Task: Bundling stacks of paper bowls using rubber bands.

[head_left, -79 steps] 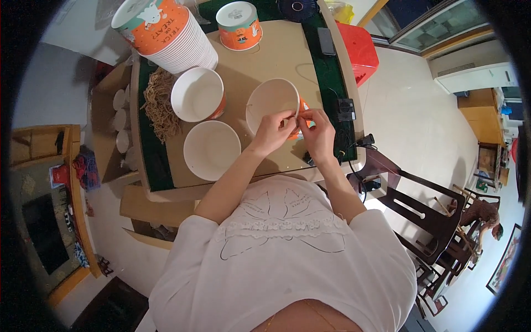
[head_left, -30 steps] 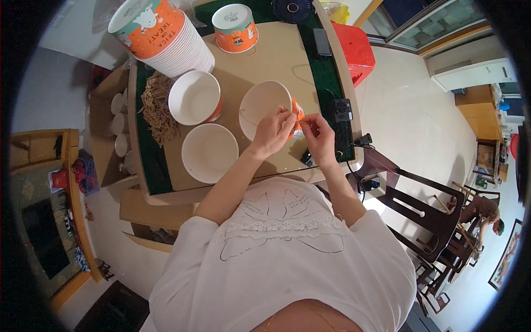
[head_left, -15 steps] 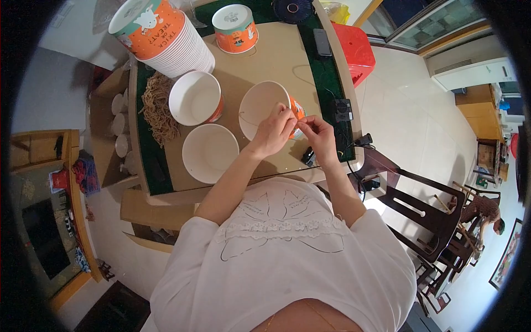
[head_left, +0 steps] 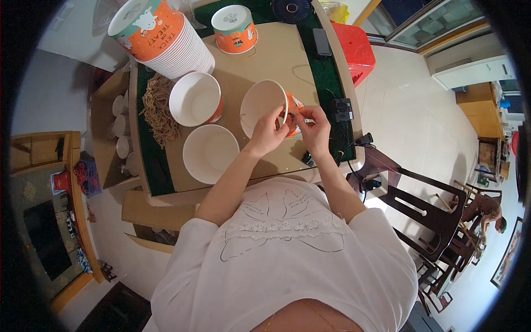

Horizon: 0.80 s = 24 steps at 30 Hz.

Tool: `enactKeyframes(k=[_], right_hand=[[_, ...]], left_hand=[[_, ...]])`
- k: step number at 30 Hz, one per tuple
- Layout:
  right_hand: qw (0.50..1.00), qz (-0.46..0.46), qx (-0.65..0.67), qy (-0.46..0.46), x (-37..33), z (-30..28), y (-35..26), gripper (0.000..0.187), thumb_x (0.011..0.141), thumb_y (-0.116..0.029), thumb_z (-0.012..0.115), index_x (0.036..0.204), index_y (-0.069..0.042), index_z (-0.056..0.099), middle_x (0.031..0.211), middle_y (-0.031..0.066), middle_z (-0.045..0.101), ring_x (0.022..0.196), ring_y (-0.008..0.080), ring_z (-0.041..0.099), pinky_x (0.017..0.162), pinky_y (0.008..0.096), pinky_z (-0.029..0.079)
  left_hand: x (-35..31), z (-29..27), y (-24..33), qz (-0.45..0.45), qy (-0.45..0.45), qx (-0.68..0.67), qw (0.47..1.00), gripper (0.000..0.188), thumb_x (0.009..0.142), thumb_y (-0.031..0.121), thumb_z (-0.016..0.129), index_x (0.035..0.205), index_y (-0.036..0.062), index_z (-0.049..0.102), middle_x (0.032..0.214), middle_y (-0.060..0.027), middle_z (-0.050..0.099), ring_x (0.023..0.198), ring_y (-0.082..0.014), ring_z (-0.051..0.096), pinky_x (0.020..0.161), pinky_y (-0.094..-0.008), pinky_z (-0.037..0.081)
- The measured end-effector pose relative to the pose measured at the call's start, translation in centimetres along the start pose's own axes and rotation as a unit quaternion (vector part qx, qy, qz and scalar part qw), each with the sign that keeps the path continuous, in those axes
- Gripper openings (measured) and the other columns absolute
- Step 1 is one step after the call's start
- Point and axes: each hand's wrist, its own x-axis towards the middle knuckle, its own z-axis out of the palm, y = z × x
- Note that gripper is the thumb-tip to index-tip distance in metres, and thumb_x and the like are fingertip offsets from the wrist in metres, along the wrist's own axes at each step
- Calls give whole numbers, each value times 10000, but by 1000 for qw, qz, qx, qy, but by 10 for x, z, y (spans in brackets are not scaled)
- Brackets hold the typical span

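A white-lined paper bucket (head_left: 259, 98) with an orange printed outside lies tipped on the cardboard-covered table, its mouth toward the left. At its right side, my left hand (head_left: 267, 133) has thumb and fingers closed on the rim and wall. Close beside it, my right hand (head_left: 315, 131) pinches at the orange outside; whatever is between those fingertips is too small to make out. Two more paper buckets, an upper one (head_left: 194, 98) and a nearer one (head_left: 211, 154), stand to the left with their mouths up. A bundle of tan cords (head_left: 159, 110) lies beside them.
A tall stack of nested orange buckets (head_left: 166, 44) leans at the far left. One upside-down bucket with a cord handle (head_left: 234, 33) stands at the back. Black adapters (head_left: 343, 109), cables and a phone (head_left: 322, 42) line the right edge. A red stool (head_left: 354, 52) is beyond.
My left hand has shifted from the bucket's upper rim to a spread pinch on its wall. My right hand has moved slightly up and left, and the bucket has turned a little.
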Motion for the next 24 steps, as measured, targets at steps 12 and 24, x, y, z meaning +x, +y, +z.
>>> enactKeyframes(k=[12, 24], right_hand=[[999, -25, -39, -1, 2, 0, -12, 94, 778, 2, 640, 861, 29, 607, 850, 96, 593, 717, 173, 610, 651, 277, 496], [996, -34, -72, -35, -1, -8, -15, 94, 767, 9, 641, 854, 23, 606, 826, 113, 596, 706, 204, 616, 622, 287, 492]], left_hand=[[0, 2, 7, -14, -24, -9, 1000, 477, 738, 50, 577, 1210, 57, 506, 853, -64, 626, 528, -129, 528, 529, -281, 443], [7, 5, 3, 49, 22, 55, 997, 148, 843, 100, 530, 962, 69, 612, 722, -161, 592, 598, -317, 579, 563, -365, 465]])
